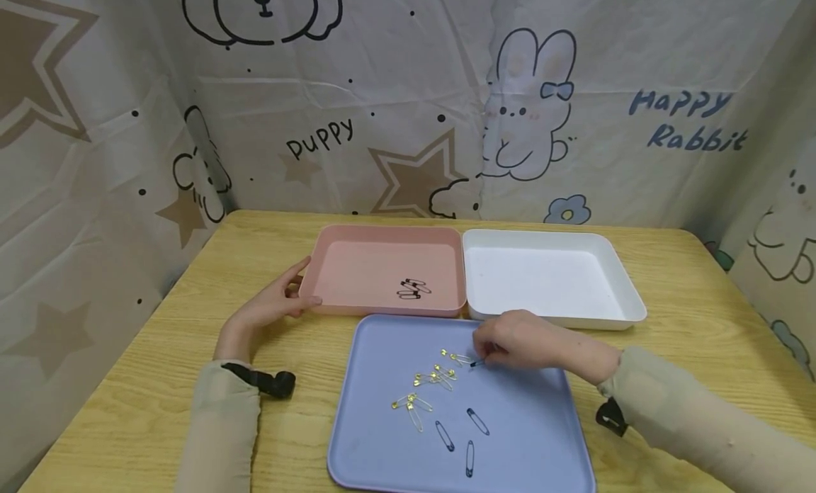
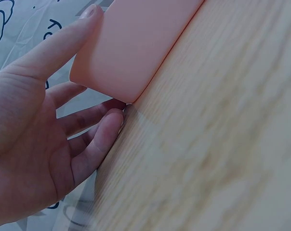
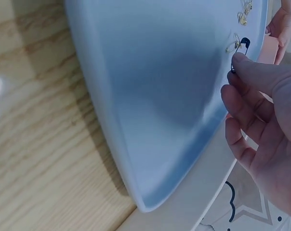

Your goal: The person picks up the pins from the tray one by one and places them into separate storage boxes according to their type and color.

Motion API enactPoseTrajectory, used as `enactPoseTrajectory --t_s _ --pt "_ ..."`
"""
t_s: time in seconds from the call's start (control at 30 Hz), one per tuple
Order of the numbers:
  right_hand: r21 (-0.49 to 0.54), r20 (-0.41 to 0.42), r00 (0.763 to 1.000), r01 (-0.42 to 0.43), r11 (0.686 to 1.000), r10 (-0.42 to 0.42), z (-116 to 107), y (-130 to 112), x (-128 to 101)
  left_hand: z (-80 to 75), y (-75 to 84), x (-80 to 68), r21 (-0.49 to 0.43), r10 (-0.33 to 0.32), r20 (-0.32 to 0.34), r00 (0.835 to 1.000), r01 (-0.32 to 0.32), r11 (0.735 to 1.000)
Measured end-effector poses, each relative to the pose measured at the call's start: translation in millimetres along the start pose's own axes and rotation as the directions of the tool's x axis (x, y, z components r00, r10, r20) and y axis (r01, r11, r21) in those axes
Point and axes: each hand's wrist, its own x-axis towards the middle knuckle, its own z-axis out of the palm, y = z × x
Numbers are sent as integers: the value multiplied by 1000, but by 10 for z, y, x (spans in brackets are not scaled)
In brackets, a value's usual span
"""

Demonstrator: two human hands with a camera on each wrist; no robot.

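Note:
My right hand [image 1: 519,339] is low over the far right part of the blue tray [image 1: 529,422]. Its thumb and index finger pinch a black safety pin [image 3: 246,42], whose head points away from the fingertips. Gold safety pins [image 1: 436,376] lie in small clusters left of that hand. Nearer the front of the same tray are three black safety pins [image 1: 469,457]. My left hand [image 1: 274,302] rests at the left front corner of the pink tray [image 1: 363,266], thumb on its outer wall [image 2: 112,57] and the other fingers loosely bent. Several black safety pins [image 1: 413,289] lie inside the pink tray.
A white tray [image 1: 542,273] stands right beside the pink one, behind the blue tray. All three are on a wooden table [image 1: 293,436]. A printed cloth [image 1: 395,75] hangs behind the table and along its sides.

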Motion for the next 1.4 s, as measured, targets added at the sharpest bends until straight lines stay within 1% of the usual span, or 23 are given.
enactPoseTrajectory --t_s 0.1,0.2,0.4,0.7,0.93,1.1,1.4 --pt "11 -2 1000 -9 1000 9 -3 -11 20 2 1 4 11 -2 -2 1000 2 1000" --pt "16 -15 1000 -16 1000 16 -23 -21 53 4 -4 8 2 -13 -3 1000 13 1000" --pt "-7 -52 998 -34 999 34 -120 -14 147 -3 -19 17 -12 -8 8 1000 8 1000" --pt "-33 -57 997 -53 998 51 -227 -2 272 -5 -3 13 -17 -1 14 1000 1 1000" --pt "-16 -77 996 -43 999 42 -284 -15 372 -2 -10 13 -13 -8 12 1000 8 1000" --pt "-18 -101 994 -51 999 49 -303 -17 414 -1 -7 21 -23 -4 16 1000 4 1000" --pt "-45 -158 982 -108 993 99 -305 18 539 -9 -26 16 -10 5 10 1000 -5 1000"
